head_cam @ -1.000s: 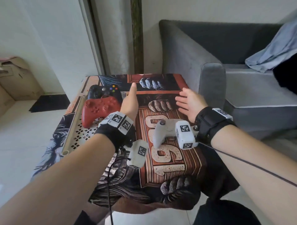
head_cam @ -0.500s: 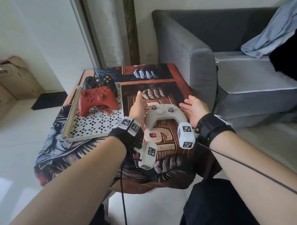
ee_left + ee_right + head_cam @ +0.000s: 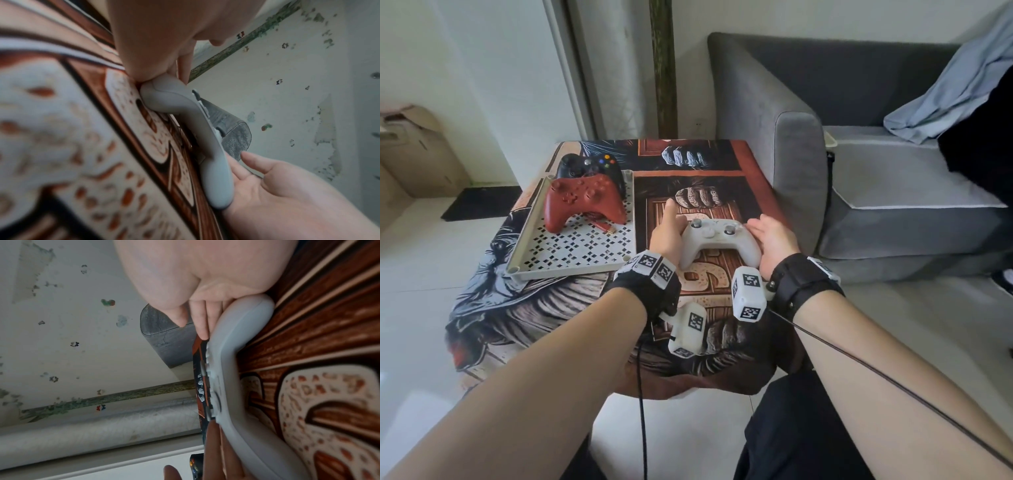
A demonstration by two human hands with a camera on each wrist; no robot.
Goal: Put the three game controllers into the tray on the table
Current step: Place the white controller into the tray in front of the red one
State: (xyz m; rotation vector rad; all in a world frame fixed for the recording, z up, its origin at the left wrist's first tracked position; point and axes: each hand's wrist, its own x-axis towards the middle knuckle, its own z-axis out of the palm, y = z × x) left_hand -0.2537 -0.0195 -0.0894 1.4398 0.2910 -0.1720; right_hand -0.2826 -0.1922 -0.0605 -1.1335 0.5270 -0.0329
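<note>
A white controller [image 3: 717, 241] lies on the printed table cloth, right of the white perforated tray [image 3: 585, 253]. My left hand [image 3: 666, 233] touches its left handle and my right hand [image 3: 774, 236] its right handle, fingers straight on both. In the left wrist view the controller [image 3: 218, 178] sits between my left palm [image 3: 154, 40] and my open right palm [image 3: 277, 203]. The right wrist view shows the same: controller [image 3: 236, 337], right hand [image 3: 195, 272], left hand [image 3: 213, 459]. A red controller [image 3: 585, 202] lies in the tray, leaning over a black controller [image 3: 589, 166] at the tray's far end.
A grey sofa [image 3: 791, 137] stands close against the table's right side, with a blue cloth [image 3: 945, 89] on it. A small red stick [image 3: 602, 226] lies in the tray by the red controller. A cardboard box [image 3: 414, 154] and a dark mat [image 3: 479, 202] are on the floor at left.
Both hands have closed in on the white controller from either side and now touch its handles. The head view has shifted, so the whole tray shows.
</note>
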